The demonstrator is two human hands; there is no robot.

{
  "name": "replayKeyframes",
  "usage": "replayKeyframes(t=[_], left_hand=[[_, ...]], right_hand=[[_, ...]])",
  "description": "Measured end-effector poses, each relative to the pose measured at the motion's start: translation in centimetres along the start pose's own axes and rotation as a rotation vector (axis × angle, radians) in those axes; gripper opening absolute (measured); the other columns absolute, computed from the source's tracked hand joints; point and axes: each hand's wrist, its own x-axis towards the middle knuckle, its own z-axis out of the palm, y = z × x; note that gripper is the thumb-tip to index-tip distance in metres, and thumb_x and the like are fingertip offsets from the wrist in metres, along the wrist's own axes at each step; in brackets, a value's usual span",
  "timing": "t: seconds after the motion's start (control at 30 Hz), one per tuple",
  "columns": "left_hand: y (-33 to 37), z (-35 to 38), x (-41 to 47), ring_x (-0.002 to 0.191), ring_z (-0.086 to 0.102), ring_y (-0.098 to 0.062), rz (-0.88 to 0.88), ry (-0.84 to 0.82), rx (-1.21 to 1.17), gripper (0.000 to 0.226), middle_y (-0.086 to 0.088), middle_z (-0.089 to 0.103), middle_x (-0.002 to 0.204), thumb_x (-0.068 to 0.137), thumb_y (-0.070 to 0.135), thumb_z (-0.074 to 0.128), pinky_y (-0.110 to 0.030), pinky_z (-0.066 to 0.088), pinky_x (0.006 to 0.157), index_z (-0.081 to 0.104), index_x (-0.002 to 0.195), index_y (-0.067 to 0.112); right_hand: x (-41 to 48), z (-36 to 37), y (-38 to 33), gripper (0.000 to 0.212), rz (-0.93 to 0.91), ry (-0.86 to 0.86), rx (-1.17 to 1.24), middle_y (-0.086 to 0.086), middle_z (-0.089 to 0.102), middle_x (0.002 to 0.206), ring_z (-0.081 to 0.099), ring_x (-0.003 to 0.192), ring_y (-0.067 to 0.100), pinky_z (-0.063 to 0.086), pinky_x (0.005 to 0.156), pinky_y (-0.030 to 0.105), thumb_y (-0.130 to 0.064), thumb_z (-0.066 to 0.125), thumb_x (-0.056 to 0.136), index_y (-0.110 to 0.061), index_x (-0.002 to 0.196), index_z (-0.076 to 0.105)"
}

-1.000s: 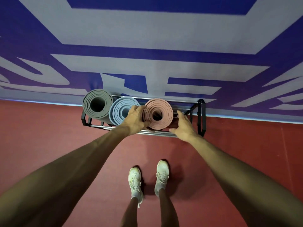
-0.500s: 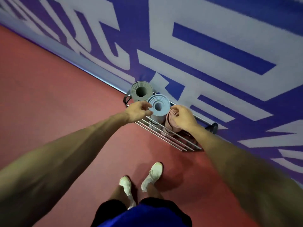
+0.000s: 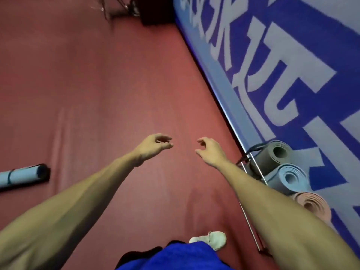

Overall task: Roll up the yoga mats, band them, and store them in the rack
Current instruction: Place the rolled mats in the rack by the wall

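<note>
**Pink mat racked, hands free, one roll left on the floor**

Head view:
- Both hands have been pulled off the rack (image 3: 251,227). A second ago the pink mat (image 3: 311,205) was being seated between them.
- The left hand (image 3: 155,147) and right hand (image 3: 209,152) are now held out over the red floor (image 3: 116,94), apart from each other. Each grip is loosely curled and nothing is held.
- The view has been swung left, away from the wall (image 3: 292,75).
- The rack is seen at the right edge against the wall, partly covered by the right forearm (image 3: 272,201).
- Three rolls are stood in it in a row, each against the next: grey mat (image 3: 272,154), blue mat (image 3: 288,178), pink mat. No bands can be made out on these three.
- A light-blue mat (image 3: 19,177) is lying rolled on the floor at far left, well apart from the rack. A dark band (image 3: 9,177) is seen round it.

Judgement:
- Storing of the pink mat is taken as done, so three are racked and at least one is left.
- The light-blue mat is probably next. It is already rolled and banded, so only pick-up, carry and slotting in should be needed.
- Free room in the rack past the pink mat is hidden by the forearm and cannot be confirmed.
</note>
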Motion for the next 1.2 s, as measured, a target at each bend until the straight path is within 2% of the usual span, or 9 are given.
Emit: replayKeyframes(t=[0.17, 0.3, 0.43, 0.53, 0.63, 0.73, 0.93, 1.07, 1.2], left_hand=[[-9.8, -13.3, -9.4, 0.106, 0.059, -0.013, -0.063, 0.177, -0.048, 0.026, 0.001, 0.065, 0.113, 0.089, 0.027, 0.066, -0.022, 0.043, 0.086, 0.063, 0.114, 0.022], [-17.2, -22.2, -18.2, 0.107, 0.061, -0.010, -0.138, 0.362, -0.125, 0.025, 0.002, 0.066, 0.113, 0.089, 0.026, 0.066, -0.021, 0.043, 0.086, 0.064, 0.114, 0.023], [-23.7, -28.0, -26.5, 0.093, 0.060, -0.002, -0.221, 0.564, -0.242, 0.024, 0.004, 0.067, 0.108, 0.090, 0.020, 0.064, -0.018, 0.043, 0.077, 0.065, 0.114, 0.021], [-28.0, -30.8, -31.0, 0.092, 0.058, -0.010, -0.295, 0.717, -0.386, 0.020, 0.004, 0.067, 0.101, 0.089, 0.019, 0.064, -0.024, 0.043, 0.082, 0.067, 0.108, 0.023], [-31.5, -33.2, -33.2, 0.092, 0.057, -0.014, -0.345, 0.810, -0.461, 0.014, 0.005, 0.066, 0.095, 0.088, 0.018, 0.065, -0.027, 0.042, 0.082, 0.067, 0.097, 0.028], [-34.3, -36.0, -33.4, 0.091, 0.056, -0.012, -0.372, 0.838, -0.462, 0.016, 0.005, 0.065, 0.094, 0.088, 0.016, 0.065, -0.025, 0.041, 0.079, 0.067, 0.100, 0.028], [-39.0, -45.2, -29.3, 0.103, 0.061, -0.008, -0.413, 0.694, -0.515, 0.041, 0.006, 0.067, 0.112, 0.071, 0.030, 0.073, -0.028, 0.045, 0.090, 0.066, 0.111, 0.024], [-40.9, -53.3, -23.2, 0.098, 0.060, -0.006, -0.444, 0.539, -0.485, 0.027, 0.008, 0.066, 0.107, 0.085, 0.018, 0.069, -0.028, 0.042, 0.090, 0.065, 0.111, 0.025], [-42.3, -60.6, -19.4, 0.101, 0.059, -0.008, -0.412, 0.553, -0.535, 0.040, 0.008, 0.066, 0.104, 0.073, 0.024, 0.073, -0.029, 0.043, 0.089, 0.065, 0.113, 0.024]], right_hand=[[-0.2, 10.6, -14.0, 0.039, -0.190, -0.134, -0.049, 0.008, 0.062, 0.123, 0.058, 0.112, 0.022, 0.041, 0.094, 0.027, -0.020, 0.065, 0.089, -0.011, 0.126, 0.058], [-1.3, 19.1, -24.8, 0.045, -0.338, -0.339, -0.123, 0.003, 0.063, 0.105, 0.059, 0.101, 0.021, 0.043, 0.088, 0.027, -0.022, 0.067, 0.087, -0.014, 0.130, 0.054], [-2.4, 26.9, -34.4, 0.048, -0.508, -0.482, -0.207, 0.005, 0.064, 0.108, 0.059, 0.102, 0.022, 0.040, 0.085, 0.024, -0.023, 0.067, 0.088, -0.014, 0.132, 0.053], [-3.3, 32.2, -39.8, 0.046, -0.597, -0.573, -0.244, 0.007, 0.065, 0.113, 0.059, 0.104, 0.022, 0.039, 0.083, 0.022, -0.022, 0.067, 0.088, -0.013, 0.131, 0.054], [-3.0, 36.9, -43.6, 0.042, -0.619, -0.658, -0.270, 0.007, 0.067, 0.108, 0.059, 0.089, 0.021, 0.047, 0.089, 0.030, -0.019, 0.066, 0.087, -0.011, 0.127, 0.056], [-1.2, 41.5, -46.4, 0.044, -0.630, -0.726, -0.282, 0.005, 0.066, 0.101, 0.057, 0.084, 0.018, 0.051, 0.091, 0.042, -0.019, 0.068, 0.084, -0.010, 0.126, 0.057], [4.8, 49.2, -52.6, 0.044, -0.596, -0.814, -0.273, 0.008, 0.066, 0.113, 0.053, 0.083, 0.017, 0.040, 0.078, 0.025, -0.020, 0.067, 0.087, -0.010, 0.128, 0.055], [10.8, 52.4, -56.6, 0.038, -0.474, -0.797, -0.252, 0.002, 0.059, 0.101, 0.053, 0.087, 0.017, 0.045, 0.087, 0.031, -0.019, 0.066, 0.088, -0.008, 0.124, 0.059], [15.8, 54.3, -60.9, 0.032, -0.371, -0.754, -0.254, 0.001, 0.057, 0.098, 0.051, 0.083, 0.019, 0.046, 0.083, 0.031, -0.018, 0.066, 0.087, -0.008, 0.118, 0.062]])
